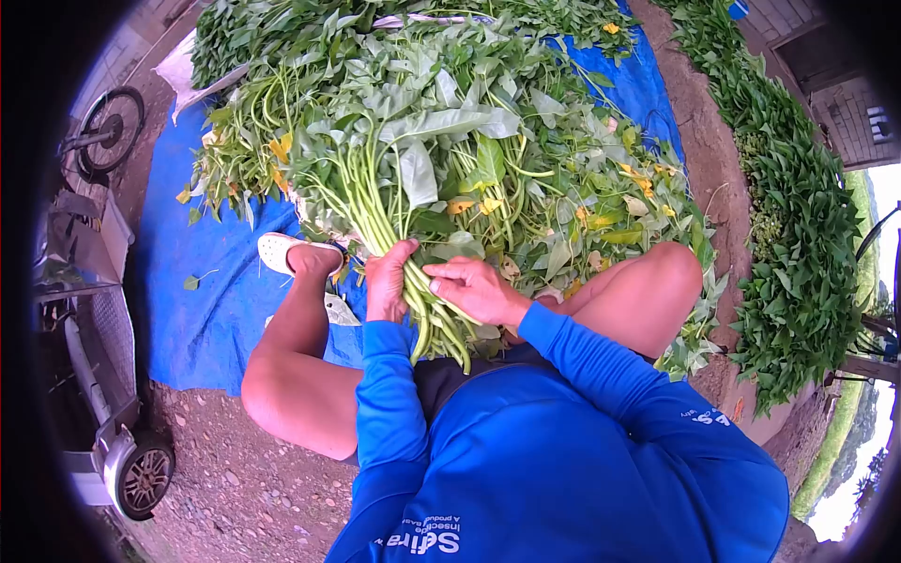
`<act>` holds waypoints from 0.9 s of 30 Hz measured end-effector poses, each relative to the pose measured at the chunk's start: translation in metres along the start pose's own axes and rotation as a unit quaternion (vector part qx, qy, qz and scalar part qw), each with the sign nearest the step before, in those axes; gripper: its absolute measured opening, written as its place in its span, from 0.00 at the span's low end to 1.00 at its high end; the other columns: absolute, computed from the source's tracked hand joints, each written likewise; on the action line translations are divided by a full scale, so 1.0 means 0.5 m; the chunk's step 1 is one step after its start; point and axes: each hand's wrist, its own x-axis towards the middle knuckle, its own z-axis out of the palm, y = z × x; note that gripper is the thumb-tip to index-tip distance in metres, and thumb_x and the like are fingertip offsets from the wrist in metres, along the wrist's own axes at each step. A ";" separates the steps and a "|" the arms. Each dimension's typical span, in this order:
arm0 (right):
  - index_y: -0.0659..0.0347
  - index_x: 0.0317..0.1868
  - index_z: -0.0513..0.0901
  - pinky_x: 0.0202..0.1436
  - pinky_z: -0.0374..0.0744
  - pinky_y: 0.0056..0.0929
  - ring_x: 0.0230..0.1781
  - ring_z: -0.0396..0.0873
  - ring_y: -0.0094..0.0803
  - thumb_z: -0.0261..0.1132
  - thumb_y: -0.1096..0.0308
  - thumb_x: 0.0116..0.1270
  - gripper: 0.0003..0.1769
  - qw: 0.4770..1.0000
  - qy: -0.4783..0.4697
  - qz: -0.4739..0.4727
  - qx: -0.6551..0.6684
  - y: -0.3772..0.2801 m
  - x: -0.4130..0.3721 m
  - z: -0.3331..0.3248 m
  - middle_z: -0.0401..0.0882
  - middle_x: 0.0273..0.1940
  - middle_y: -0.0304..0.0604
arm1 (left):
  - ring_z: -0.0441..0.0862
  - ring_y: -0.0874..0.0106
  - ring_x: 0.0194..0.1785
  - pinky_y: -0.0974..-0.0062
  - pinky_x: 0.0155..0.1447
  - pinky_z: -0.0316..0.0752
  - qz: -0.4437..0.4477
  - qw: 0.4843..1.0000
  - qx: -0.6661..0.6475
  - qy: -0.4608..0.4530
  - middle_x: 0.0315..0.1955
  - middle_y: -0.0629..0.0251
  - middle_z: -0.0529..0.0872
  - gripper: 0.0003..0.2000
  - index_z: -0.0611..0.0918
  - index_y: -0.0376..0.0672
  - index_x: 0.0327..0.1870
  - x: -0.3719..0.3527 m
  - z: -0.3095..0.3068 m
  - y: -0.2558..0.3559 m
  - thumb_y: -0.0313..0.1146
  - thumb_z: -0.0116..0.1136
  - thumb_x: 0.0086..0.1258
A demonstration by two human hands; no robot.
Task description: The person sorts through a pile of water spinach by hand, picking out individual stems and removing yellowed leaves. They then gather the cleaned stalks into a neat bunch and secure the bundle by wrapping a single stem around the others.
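A bunch of leafy greens with long pale-green hollow stems, looking like water spinach (377, 202), lies across my lap, leaves away from me and cut ends towards my body. My left hand (386, 281) is closed round the stems from the left. My right hand (481, 289) presses in from the right, its fingers bent against the same stems just below the left thumb; its thumb side is partly hidden. Beyond the hands spreads a large heap of the same greens (544, 103), with some yellow leaves among them.
The heap rests on a blue tarp (202, 319) over gravelly ground (253, 479). At the right stands a long row of green leafy plants (793, 235). On the left are a bicycle wheel (111, 134) and a metal-sided vehicle with a small wheel (147, 477). My clog-shod foot (278, 253) rests on the tarp.
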 end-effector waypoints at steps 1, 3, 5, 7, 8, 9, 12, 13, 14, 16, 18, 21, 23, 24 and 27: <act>0.68 0.64 0.88 0.55 0.85 0.35 0.49 0.89 0.41 0.70 0.63 0.80 0.20 0.999 0.009 0.015 0.050 -0.009 0.016 -0.042 0.91 0.50 0.53 | 0.92 0.66 0.33 0.68 0.39 0.90 0.029 0.999 0.012 0.011 0.34 0.59 0.92 0.09 0.87 0.33 0.47 -0.018 0.001 0.040 0.26 0.72 0.70; 0.66 0.57 0.90 0.50 0.86 0.31 0.42 0.88 0.30 0.70 0.66 0.78 0.14 0.951 0.295 0.083 0.022 0.041 0.089 -0.108 0.92 0.42 0.43 | 0.93 0.65 0.36 0.67 0.42 0.93 0.055 0.998 -0.004 0.012 0.36 0.57 0.92 0.11 0.87 0.30 0.48 -0.053 0.001 0.126 0.26 0.71 0.70; 0.67 0.58 0.87 0.52 0.87 0.35 0.43 0.90 0.39 0.73 0.63 0.75 0.19 0.917 0.360 0.064 -0.162 0.186 0.165 -0.175 0.92 0.44 0.51 | 0.93 0.64 0.37 0.68 0.39 0.93 0.080 0.997 -0.006 0.016 0.39 0.55 0.92 0.12 0.85 0.28 0.51 -0.056 -0.008 0.166 0.26 0.69 0.72; 0.66 0.56 0.87 0.52 0.87 0.35 0.41 0.90 0.41 0.74 0.61 0.73 0.19 0.896 0.330 0.055 -0.293 0.251 0.197 -0.176 0.92 0.44 0.52 | 0.93 0.64 0.37 0.68 0.40 0.93 0.137 0.988 0.017 0.063 0.40 0.54 0.92 0.12 0.85 0.29 0.51 -0.091 0.045 0.198 0.26 0.69 0.72; 0.66 0.56 0.87 0.51 0.87 0.35 0.40 0.89 0.39 0.73 0.60 0.75 0.19 0.913 0.292 0.093 -0.271 0.255 0.195 -0.190 0.92 0.44 0.50 | 0.93 0.64 0.36 0.66 0.41 0.93 0.145 0.988 -0.002 0.062 0.41 0.55 0.91 0.12 0.85 0.29 0.52 -0.089 0.051 0.193 0.26 0.68 0.73; 0.66 0.55 0.87 0.50 0.87 0.35 0.39 0.89 0.38 0.72 0.59 0.76 0.18 0.927 0.251 0.129 -0.248 0.211 0.184 -0.202 0.92 0.44 0.49 | 0.93 0.64 0.37 0.66 0.41 0.93 0.135 0.989 -0.012 0.053 0.41 0.55 0.91 0.12 0.85 0.29 0.52 -0.075 0.038 0.185 0.26 0.68 0.73; 0.64 0.54 0.86 0.46 0.86 0.36 0.37 0.87 0.33 0.68 0.59 0.81 0.16 0.953 0.232 0.172 -0.085 0.157 0.176 -0.233 0.91 0.43 0.44 | 0.93 0.64 0.37 0.66 0.43 0.93 0.109 0.993 -0.033 0.045 0.40 0.55 0.92 0.12 0.86 0.29 0.52 -0.030 -0.006 0.142 0.27 0.69 0.73; 0.64 0.54 0.86 0.45 0.85 0.36 0.36 0.86 0.32 0.66 0.59 0.83 0.15 0.953 0.245 0.178 -0.011 0.137 0.166 -0.236 0.91 0.43 0.42 | 0.93 0.64 0.37 0.66 0.43 0.93 0.097 0.994 -0.026 0.047 0.40 0.55 0.92 0.12 0.86 0.28 0.52 -0.028 -0.007 0.134 0.27 0.69 0.73; 0.61 0.56 0.85 0.41 0.82 0.34 0.35 0.84 0.28 0.62 0.59 0.86 0.14 0.939 0.223 0.233 0.124 0.114 0.156 -0.244 0.89 0.41 0.38 | 0.93 0.64 0.37 0.67 0.44 0.93 0.086 0.995 -0.019 0.047 0.39 0.55 0.92 0.12 0.86 0.28 0.52 -0.024 -0.008 0.130 0.27 0.69 0.73; 0.60 0.60 0.83 0.40 0.81 0.32 0.37 0.85 0.28 0.63 0.59 0.85 0.15 0.923 0.259 0.247 0.143 0.108 0.160 -0.259 0.89 0.42 0.38 | 0.92 0.65 0.34 0.67 0.43 0.92 0.074 0.996 -0.012 0.047 0.36 0.55 0.93 0.13 0.88 0.27 0.50 -0.027 0.009 0.136 0.29 0.70 0.73; 0.60 0.68 0.79 0.41 0.81 0.31 0.42 0.85 0.28 0.66 0.58 0.84 0.20 0.915 0.312 0.226 0.124 0.090 0.162 -0.267 0.88 0.46 0.41 | 0.92 0.65 0.34 0.68 0.42 0.91 0.073 0.996 -0.033 0.040 0.36 0.55 0.93 0.13 0.88 0.27 0.49 -0.039 0.026 0.139 0.29 0.71 0.73; 0.61 0.72 0.77 0.47 0.83 0.31 0.47 0.85 0.28 0.69 0.57 0.83 0.25 0.938 0.301 0.147 0.093 0.036 0.147 -0.289 0.88 0.48 0.44 | 0.92 0.66 0.33 0.69 0.41 0.90 0.070 0.996 -0.030 0.040 0.35 0.56 0.93 0.12 0.88 0.28 0.47 -0.040 0.027 0.138 0.29 0.71 0.72; 0.62 0.75 0.77 0.56 0.82 0.30 0.51 0.85 0.28 0.72 0.56 0.81 0.30 0.965 0.208 0.141 0.077 0.013 0.150 -0.323 0.89 0.53 0.45 | 0.92 0.66 0.33 0.69 0.40 0.90 0.080 0.996 -0.015 0.036 0.35 0.56 0.93 0.11 0.88 0.28 0.47 -0.040 0.023 0.136 0.29 0.71 0.72; 0.63 0.76 0.78 0.60 0.82 0.32 0.53 0.86 0.30 0.73 0.57 0.80 0.31 0.977 0.153 0.132 0.067 0.008 0.153 -0.342 0.89 0.55 0.45 | 0.91 0.67 0.33 0.69 0.40 0.89 0.081 0.996 -0.012 0.034 0.35 0.57 0.93 0.11 0.87 0.29 0.46 -0.050 0.029 0.143 0.29 0.71 0.72; 0.61 0.70 0.86 0.57 0.82 0.30 0.50 0.84 0.27 0.76 0.58 0.76 0.28 0.988 0.058 0.141 0.035 -0.014 0.192 -0.394 0.91 0.52 0.39 | 0.91 0.67 0.32 0.69 0.39 0.89 0.074 0.997 -0.023 0.028 0.34 0.57 0.92 0.11 0.87 0.29 0.46 -0.069 0.038 0.158 0.28 0.71 0.72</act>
